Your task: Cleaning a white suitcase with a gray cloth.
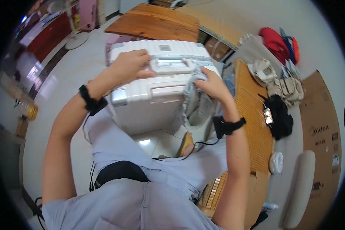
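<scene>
A white hard-shell suitcase with ribbed sides and metal corner guards stands upright between my legs. My left hand grips its top beside the left end of the carry handle, thumb on the near side and fingers on the far side. Pinched between the thumb and fingers of my right hand is a light grey cloth. It touches the suitcase near the right end of the handle, and its loose part hangs down over the right front corner. My fingers hide part of the suitcase top.
A wooden board lies beyond the suitcase. On my right is a bench with a woven mat, holding a black bag, a lit phone and fabric bags. A large cardboard box leans at the wall.
</scene>
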Motion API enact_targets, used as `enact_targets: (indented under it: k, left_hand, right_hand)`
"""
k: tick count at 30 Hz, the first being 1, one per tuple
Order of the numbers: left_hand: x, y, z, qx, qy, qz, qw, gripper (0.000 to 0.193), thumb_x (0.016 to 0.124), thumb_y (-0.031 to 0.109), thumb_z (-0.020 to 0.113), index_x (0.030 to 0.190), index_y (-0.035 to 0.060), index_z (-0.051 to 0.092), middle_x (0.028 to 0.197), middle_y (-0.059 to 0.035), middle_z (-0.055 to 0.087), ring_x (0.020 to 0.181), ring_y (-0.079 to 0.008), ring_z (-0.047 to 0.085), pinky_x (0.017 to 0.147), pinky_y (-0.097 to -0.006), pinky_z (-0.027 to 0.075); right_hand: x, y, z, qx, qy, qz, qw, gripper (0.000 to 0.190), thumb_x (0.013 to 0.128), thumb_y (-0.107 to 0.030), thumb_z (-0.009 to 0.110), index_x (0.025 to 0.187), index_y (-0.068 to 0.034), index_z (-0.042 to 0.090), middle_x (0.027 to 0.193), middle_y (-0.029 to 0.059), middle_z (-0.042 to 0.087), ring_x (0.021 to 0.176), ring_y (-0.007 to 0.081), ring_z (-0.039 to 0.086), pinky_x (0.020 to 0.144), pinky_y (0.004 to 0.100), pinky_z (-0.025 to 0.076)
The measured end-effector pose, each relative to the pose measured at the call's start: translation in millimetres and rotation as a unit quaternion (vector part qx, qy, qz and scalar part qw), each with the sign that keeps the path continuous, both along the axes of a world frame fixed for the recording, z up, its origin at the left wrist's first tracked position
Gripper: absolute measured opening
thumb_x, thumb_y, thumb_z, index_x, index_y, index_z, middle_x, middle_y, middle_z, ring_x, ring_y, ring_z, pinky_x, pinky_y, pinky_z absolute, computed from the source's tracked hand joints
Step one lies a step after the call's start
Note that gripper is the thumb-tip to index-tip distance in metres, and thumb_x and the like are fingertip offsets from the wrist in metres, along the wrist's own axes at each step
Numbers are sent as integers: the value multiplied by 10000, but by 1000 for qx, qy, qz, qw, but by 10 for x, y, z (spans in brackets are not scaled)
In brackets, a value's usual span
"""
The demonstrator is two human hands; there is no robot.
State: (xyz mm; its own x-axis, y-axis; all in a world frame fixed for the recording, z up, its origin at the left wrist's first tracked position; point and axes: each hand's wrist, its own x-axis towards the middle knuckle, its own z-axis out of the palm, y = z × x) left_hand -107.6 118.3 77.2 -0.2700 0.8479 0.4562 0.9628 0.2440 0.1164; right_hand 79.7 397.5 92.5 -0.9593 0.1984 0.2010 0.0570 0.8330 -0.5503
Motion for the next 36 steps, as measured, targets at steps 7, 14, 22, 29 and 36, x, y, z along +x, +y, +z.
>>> enact_targets:
  k: [7, 14, 22, 29, 36]
  left_hand:
    - [6, 62, -67, 42, 23, -11, 999, 491, 837, 514, 730, 957, 41, 680, 938, -97, 645, 870, -315, 664, 743, -407, 538]
    - [-75, 57, -141, 60, 64, 7, 996, 416, 906, 475, 659, 877, 61, 682, 863, -79, 617, 833, -290, 660, 702, -412, 534]
    - [-28, 154, -119, 117, 35, 35, 992, 413, 987, 395, 584, 739, 83, 693, 759, -67, 610, 760, -273, 657, 652, -406, 523]
    - [-27, 181, -122, 123, 26, 34, 991, 397, 992, 393, 577, 778, 89, 716, 771, -69, 618, 760, -279, 654, 652, -404, 521]
    - [-34, 139, -140, 113, -15, 56, 992, 368, 1003, 377, 564, 811, 109, 729, 820, -54, 633, 811, -270, 661, 685, -418, 528]
  right_hand:
    - [75, 12, -84, -16, 9, -37, 999, 663, 721, -284, 660, 1247, 116, 601, 1115, 314, 688, 1050, 385, 682, 956, 398, 497]
    - [221, -246, 1, 10, -24, -6, 1000, 692, 703, -227, 658, 1310, 94, 571, 1160, 333, 664, 1124, 430, 653, 989, 392, 489]
    - [185, -552, 244, 97, -85, 29, 991, 740, 668, -222, 682, 1351, 35, 562, 1138, 330, 670, 1105, 427, 665, 967, 416, 505]
    - [-194, -288, 214, 9, -85, 120, 989, 750, 646, -234, 687, 1315, 68, 533, 1005, 308, 677, 938, 452, 668, 897, 419, 516]
    - [102, -529, 220, 73, -127, 50, 988, 772, 666, -256, 671, 1329, 95, 487, 1015, 377, 653, 997, 511, 656, 893, 462, 518]
